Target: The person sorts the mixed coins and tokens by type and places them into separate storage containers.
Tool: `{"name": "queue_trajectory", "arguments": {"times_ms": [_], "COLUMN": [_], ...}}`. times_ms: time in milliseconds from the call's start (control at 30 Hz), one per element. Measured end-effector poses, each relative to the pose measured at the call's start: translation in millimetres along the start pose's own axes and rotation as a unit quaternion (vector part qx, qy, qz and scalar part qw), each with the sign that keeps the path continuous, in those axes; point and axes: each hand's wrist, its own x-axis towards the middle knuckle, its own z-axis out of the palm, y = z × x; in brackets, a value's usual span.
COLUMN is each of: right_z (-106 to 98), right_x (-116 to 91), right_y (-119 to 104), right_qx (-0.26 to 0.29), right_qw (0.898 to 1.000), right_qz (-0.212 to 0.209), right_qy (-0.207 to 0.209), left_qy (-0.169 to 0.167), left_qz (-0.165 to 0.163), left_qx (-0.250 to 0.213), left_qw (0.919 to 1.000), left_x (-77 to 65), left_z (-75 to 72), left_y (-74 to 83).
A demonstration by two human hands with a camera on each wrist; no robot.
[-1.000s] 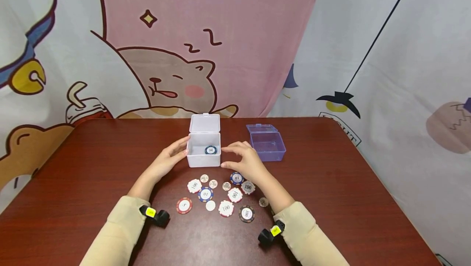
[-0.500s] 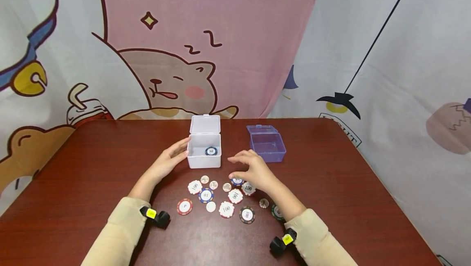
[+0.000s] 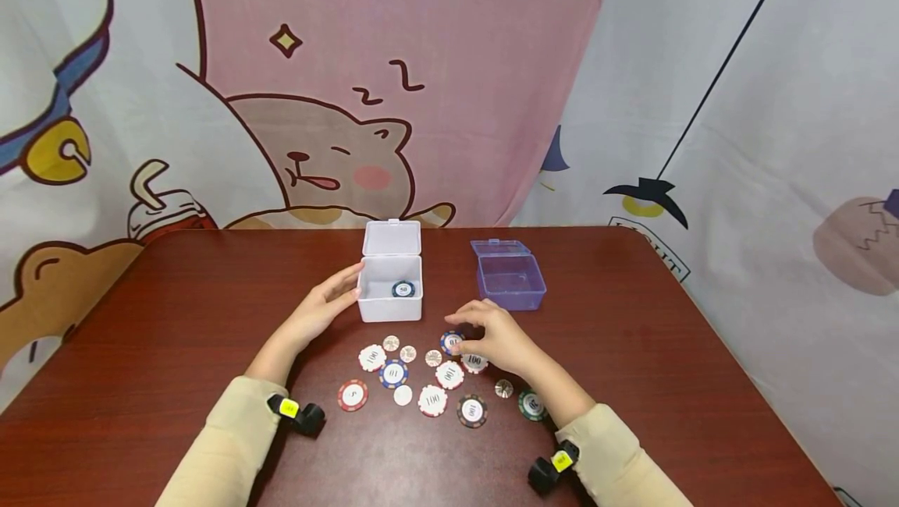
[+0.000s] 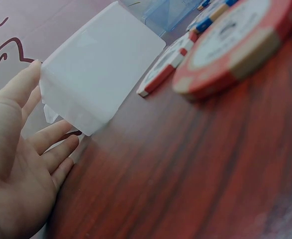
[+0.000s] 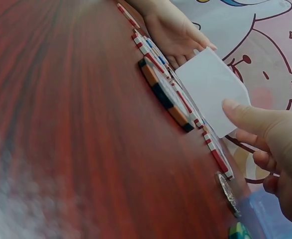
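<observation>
My left hand (image 3: 316, 315) rests its straight fingers against the left side of a white plastic box (image 3: 389, 310). The box lid stands up at the back, and a dark blue 50 poker chip (image 3: 403, 289) lies inside. In the left wrist view, the thumb (image 4: 29, 82) and fingertips reach the box wall. My right hand (image 3: 500, 341) hovers over the chips with nothing between its spread thumb and fingers. Beneath the thumb is a blue 10 chip (image 3: 450, 341); a white-and-red 100 chip (image 3: 474, 365) is partly hidden under the hand.
A purple see-through box (image 3: 511, 301) with a raised lid stands right of the white one. Several chips and coins lie in front, among them a red 5 chip (image 3: 353, 395), a black 100 chip (image 3: 472, 411), a green chip (image 3: 531, 405) and a coin (image 3: 503, 388).
My right hand has moved from the white box's right side toward me and rightward, down to the blue 10 chip. The green chip has come into view. My left hand stays at the box.
</observation>
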Motion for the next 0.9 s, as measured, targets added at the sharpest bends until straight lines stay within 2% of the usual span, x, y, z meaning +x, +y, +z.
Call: {"name": "queue_trajectory", "arguments": {"times_ms": [233, 467, 900], "right_z": [3.4, 7.8, 13.5], "right_x": [-1.0, -1.0, -0.7], "right_y": [7.4, 13.2, 17.4], "right_qx": [0.006, -0.004, -0.003], "right_qw": [1.000, 0.999, 1.000], "right_qz": [0.017, 0.016, 0.003], "right_qy": [-0.026, -0.032, -0.019], "left_qy": [0.001, -0.006, -0.006], "left_qz": [0.003, -0.007, -0.011], "left_qx": [-0.004, -0.001, 0.001], "left_qw": [1.0000, 1.0000, 0.9999], "left_x": [-0.1, -8.9, -9.3], "left_z": [-0.2, 3.2, 3.8], "left_y": [-0.5, 33.1, 34.8]}}
